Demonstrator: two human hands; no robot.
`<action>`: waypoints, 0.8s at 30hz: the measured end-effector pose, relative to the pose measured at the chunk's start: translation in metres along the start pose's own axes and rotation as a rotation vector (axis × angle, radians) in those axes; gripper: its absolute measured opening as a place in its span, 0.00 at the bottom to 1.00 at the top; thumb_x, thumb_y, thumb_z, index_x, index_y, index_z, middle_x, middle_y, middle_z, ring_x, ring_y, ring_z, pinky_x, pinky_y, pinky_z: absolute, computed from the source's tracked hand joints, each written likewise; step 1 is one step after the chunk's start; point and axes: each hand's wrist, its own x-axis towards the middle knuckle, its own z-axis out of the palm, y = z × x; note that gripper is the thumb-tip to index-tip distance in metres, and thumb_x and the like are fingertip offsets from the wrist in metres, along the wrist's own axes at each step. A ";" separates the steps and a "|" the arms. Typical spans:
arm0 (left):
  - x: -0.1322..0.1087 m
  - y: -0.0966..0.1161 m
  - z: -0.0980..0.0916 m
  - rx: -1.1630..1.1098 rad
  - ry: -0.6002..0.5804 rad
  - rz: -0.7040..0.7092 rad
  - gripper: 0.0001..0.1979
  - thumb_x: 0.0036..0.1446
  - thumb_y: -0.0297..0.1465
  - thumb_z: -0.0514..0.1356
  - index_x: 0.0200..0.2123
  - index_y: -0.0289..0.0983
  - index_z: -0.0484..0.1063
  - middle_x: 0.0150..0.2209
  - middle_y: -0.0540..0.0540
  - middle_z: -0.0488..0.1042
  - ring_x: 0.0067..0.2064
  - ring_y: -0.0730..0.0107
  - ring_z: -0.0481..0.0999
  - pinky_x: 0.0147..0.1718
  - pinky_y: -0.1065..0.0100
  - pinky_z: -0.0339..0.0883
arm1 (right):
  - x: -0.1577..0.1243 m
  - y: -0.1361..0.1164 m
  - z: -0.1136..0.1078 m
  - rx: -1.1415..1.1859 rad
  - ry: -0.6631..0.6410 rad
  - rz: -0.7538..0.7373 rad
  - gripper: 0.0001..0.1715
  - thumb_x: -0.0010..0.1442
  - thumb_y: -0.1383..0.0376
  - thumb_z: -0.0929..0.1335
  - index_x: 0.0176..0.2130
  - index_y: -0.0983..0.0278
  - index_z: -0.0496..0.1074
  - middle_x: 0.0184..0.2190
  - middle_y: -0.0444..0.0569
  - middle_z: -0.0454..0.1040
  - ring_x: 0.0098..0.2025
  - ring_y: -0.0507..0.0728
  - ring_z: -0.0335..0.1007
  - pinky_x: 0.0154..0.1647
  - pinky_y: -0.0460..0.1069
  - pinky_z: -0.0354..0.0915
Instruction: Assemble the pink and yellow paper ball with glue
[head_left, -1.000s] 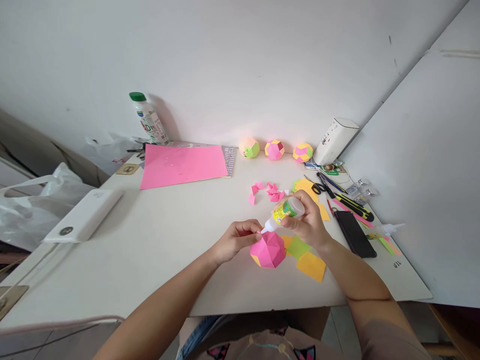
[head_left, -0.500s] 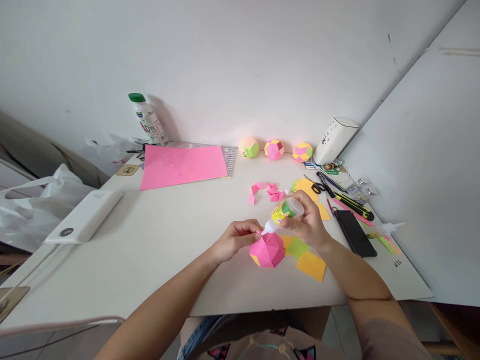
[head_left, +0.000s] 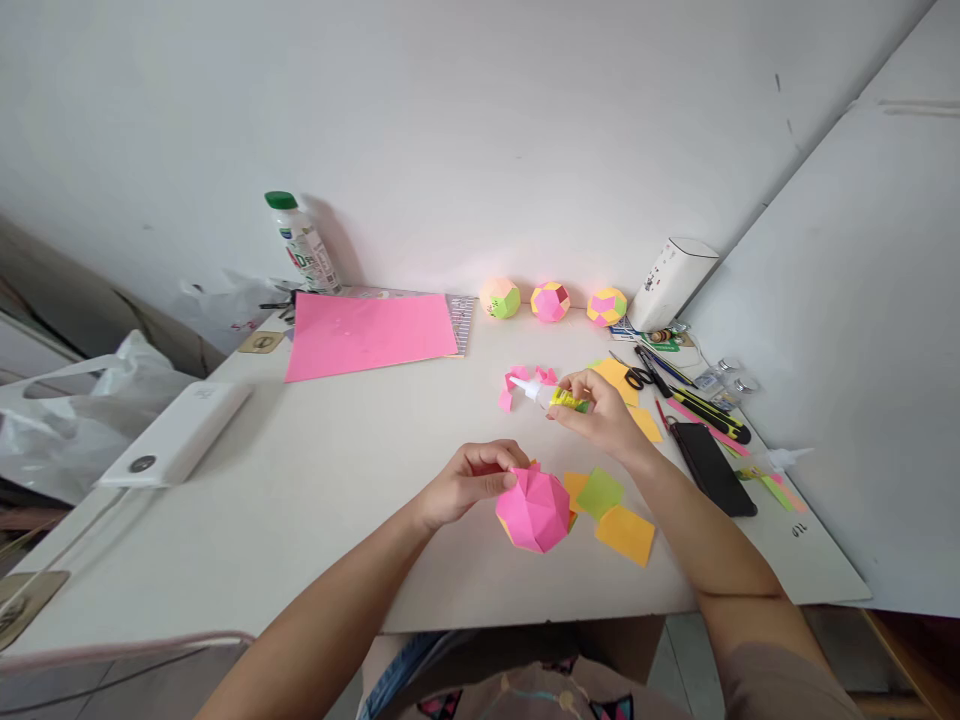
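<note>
Between thumb and fingers, my left hand [head_left: 472, 483] pinches the top edge of a faceted pink paper ball [head_left: 535, 512], which shows some orange at its sides. My right hand [head_left: 600, 412] is wrapped round a small glue bottle [head_left: 564, 399] with a yellow-green label. The bottle lies nearly level, its white nozzle pointing left, above and apart from the ball. Behind the nozzle are small folded pink paper pieces [head_left: 506, 400]. Orange paper squares [head_left: 627, 536] and a green paper square [head_left: 600, 493] lie right of the ball.
Three finished-looking paper balls [head_left: 550, 301] stand along the wall. A pink sheet [head_left: 371, 335] lies at the back left near a green-capped bottle [head_left: 304, 245]. Scissors [head_left: 639, 377], a cutter [head_left: 712, 415] and a black pouch [head_left: 712, 468] lie at right. A white power bank-like box [head_left: 180, 432] is at left.
My right hand has lifted the glue bottle away from the ball, up and back, turning its nozzle to the left. The ball has tilted and dropped slightly in my left hand.
</note>
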 end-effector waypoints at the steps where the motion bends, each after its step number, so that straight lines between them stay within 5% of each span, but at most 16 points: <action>1: 0.000 0.001 0.000 -0.004 -0.012 0.013 0.05 0.54 0.31 0.63 0.28 0.36 0.77 0.33 0.45 0.70 0.35 0.68 0.70 0.36 0.65 0.63 | 0.002 0.007 0.001 -0.131 -0.008 -0.022 0.17 0.48 0.66 0.70 0.25 0.62 0.55 0.33 0.44 0.65 0.36 0.54 0.66 0.38 0.51 0.64; 7: -0.002 0.001 -0.004 -0.010 -0.055 0.054 0.05 0.54 0.30 0.62 0.28 0.37 0.77 0.34 0.44 0.72 0.36 0.67 0.71 0.38 0.63 0.65 | 0.007 0.045 0.015 -0.675 -0.185 0.005 0.14 0.48 0.74 0.65 0.21 0.62 0.54 0.34 0.47 0.61 0.33 0.53 0.62 0.32 0.48 0.60; 14: -0.003 -0.001 -0.007 -0.026 -0.066 0.050 0.04 0.52 0.31 0.63 0.29 0.37 0.78 0.33 0.43 0.72 0.36 0.65 0.71 0.36 0.63 0.66 | 0.006 0.051 0.018 -0.777 -0.271 -0.014 0.12 0.48 0.75 0.65 0.23 0.63 0.57 0.32 0.48 0.63 0.31 0.54 0.61 0.29 0.48 0.57; 19: -0.002 0.003 -0.005 0.004 -0.057 0.026 0.04 0.53 0.31 0.63 0.29 0.37 0.77 0.35 0.43 0.72 0.37 0.64 0.72 0.37 0.62 0.65 | -0.002 0.019 0.015 -0.487 -0.130 -0.132 0.08 0.58 0.64 0.65 0.28 0.63 0.63 0.30 0.48 0.67 0.36 0.55 0.64 0.37 0.50 0.62; 24: 0.000 0.005 -0.003 0.043 0.015 0.033 0.05 0.56 0.29 0.61 0.30 0.37 0.77 0.41 0.42 0.73 0.43 0.60 0.73 0.42 0.60 0.65 | -0.012 -0.001 0.011 -0.171 -0.290 0.005 0.16 0.61 0.54 0.62 0.29 0.63 0.66 0.24 0.44 0.67 0.27 0.52 0.66 0.28 0.47 0.64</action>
